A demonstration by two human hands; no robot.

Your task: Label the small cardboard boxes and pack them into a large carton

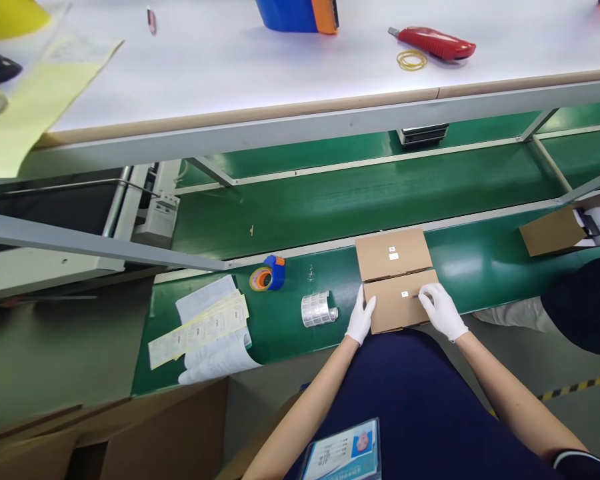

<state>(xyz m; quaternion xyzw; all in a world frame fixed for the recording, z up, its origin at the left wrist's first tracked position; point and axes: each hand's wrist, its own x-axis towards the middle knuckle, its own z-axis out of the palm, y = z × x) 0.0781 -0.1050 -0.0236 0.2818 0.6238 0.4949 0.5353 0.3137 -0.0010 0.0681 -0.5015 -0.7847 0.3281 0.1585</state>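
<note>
A flat brown cardboard box (400, 301) lies on the green conveyor belt (290, 347), edge to edge with a second cardboard piece (393, 254) beyond it. Both carry small white labels. My left hand (361, 319), in a white glove, rests against the near box's left edge. My right hand (443, 310), also gloved, lies on that box's right part, fingertips close to a small white label (405, 294). A thin dark line shows at those fingertips, too small to identify.
On the belt to my left stand a blue-and-orange tape dispenser (269, 275), a silver label roll (319, 309) and a paper stack (205, 327). Another person's dark sleeve (585, 307) and a cardboard piece (553, 231) are at right. A white table above holds a red box cutter (433, 43).
</note>
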